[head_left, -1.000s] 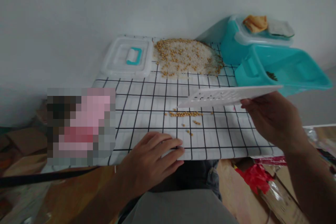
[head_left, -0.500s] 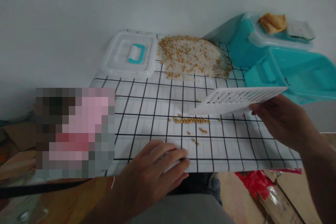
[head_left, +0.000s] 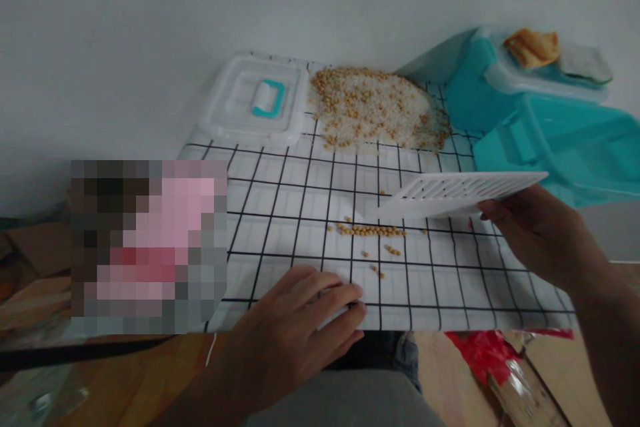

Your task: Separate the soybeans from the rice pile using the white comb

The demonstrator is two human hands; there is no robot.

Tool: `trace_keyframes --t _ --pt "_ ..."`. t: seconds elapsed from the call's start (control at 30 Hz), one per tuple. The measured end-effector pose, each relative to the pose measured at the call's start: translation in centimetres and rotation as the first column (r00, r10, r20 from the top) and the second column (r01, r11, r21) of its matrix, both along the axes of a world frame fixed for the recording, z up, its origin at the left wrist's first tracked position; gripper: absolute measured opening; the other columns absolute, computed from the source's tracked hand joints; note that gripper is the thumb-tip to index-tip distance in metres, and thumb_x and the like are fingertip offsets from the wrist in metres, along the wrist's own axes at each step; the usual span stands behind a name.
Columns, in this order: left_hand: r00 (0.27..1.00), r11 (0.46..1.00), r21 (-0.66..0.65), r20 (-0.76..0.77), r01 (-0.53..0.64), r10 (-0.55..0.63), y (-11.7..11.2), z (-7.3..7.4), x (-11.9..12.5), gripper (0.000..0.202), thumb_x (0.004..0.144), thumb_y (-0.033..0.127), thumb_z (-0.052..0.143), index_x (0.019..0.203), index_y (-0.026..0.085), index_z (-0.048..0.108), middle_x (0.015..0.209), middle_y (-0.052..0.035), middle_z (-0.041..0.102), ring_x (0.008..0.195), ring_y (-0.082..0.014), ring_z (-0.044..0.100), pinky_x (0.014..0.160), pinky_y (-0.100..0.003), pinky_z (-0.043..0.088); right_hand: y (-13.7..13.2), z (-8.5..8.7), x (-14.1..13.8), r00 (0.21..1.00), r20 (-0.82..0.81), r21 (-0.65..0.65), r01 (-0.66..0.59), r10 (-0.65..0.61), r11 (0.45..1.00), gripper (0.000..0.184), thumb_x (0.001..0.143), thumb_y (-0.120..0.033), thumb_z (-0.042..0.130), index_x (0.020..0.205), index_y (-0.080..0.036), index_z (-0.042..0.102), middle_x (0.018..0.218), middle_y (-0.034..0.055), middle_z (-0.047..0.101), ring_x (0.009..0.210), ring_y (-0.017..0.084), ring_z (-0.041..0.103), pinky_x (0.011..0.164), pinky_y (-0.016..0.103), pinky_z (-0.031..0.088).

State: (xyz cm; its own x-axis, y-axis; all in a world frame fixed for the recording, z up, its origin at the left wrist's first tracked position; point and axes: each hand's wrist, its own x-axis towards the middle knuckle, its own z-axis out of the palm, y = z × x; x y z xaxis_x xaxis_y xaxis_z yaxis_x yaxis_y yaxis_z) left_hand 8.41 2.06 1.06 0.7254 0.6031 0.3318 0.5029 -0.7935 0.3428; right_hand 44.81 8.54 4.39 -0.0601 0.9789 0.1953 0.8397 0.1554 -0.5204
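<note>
A white slotted plastic panel (head_left: pixel 450 197) is gripped at its right end by my right hand (head_left: pixel 540 233), tilted above the checked tablecloth (head_left: pixel 280 220). Just in front of the panel's lower edge lies a short row of soybeans (head_left: pixel 373 231), with a few loose beans nearer me. Resting at the front edge of the table, my left hand (head_left: pixel 310 310) has its fingers stretched out and holds nothing. Toward the wall spreads a pile of white grains mixed with soybeans (head_left: pixel 375 107).
Left of the pile lies a clear lid (head_left: pixel 225 97) with a turquoise handle. At right stand a lidded turquoise bin (head_left: pixel 465 93) and an open turquoise bin (head_left: pixel 550 153). A crumpled packet (head_left: pixel 533 47) sits on the lidded bin. Something blurred out covers the table's left side.
The whole view has shifted slightly, putting the table things a little further right. My right hand still holds the panel, which looks slightly flatter. My left hand stays at the table edge.
</note>
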Motion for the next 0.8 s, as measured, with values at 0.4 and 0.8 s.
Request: trace_keyframes --t 0.4,0.8 --pt "1.000 0.999 0.036 0.023 -0.018 0.018 0.1 0.2 0.3 0.013 0.092 0.027 0.066 0.105 0.024 0.068 0.115 0.0046 0.070 0.105 -0.0168 0.058 0.094 -0.038 0.042 0.9 -0.5 -0.5 0.993 -0.112 0.004 0.036 -0.036 0.999 0.028 0.089 -0.039 0.064 0.113 -0.025 0.066 0.092 0.0058 0.071 0.080 0.022 0.068 0.075 0.035 0.059" --pt "0.996 0.993 -0.117 0.091 0.002 0.008 0.1 0.9 -0.2 0.031 0.089 0.044 0.068 0.111 0.024 0.065 0.121 0.0015 0.067 0.112 -0.0198 0.058 0.096 -0.040 0.048 3.5 -0.3 -2.0 0.941 -0.323 0.072 -0.080 0.099 0.994 0.028 0.089 -0.034 0.066 0.115 -0.026 0.065 0.105 0.0066 0.072 0.078 0.019 0.065 0.065 0.029 0.057"
